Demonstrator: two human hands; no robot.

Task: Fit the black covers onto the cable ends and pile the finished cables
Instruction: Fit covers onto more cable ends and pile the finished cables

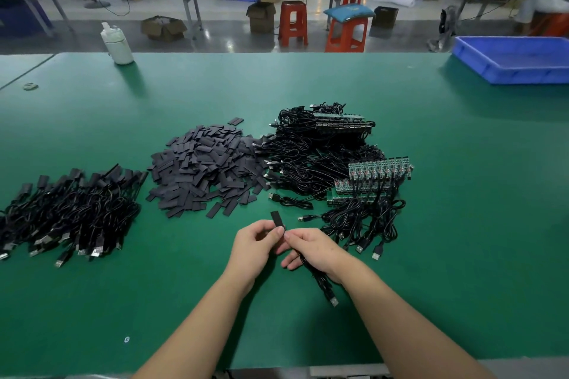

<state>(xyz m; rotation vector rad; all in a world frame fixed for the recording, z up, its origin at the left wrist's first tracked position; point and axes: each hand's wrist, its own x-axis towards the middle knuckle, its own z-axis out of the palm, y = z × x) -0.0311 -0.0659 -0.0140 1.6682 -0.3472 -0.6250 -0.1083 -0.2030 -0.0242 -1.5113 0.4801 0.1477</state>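
Black cover (277,220) pinched between left hand (257,244), right hand (311,248) fingertips.

both hands (255,244) (311,248) curled, fingertips together

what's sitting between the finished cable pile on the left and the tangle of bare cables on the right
A heap of loose black covers, seen in the head view, lies between the finished cable pile and the uncovered cables.
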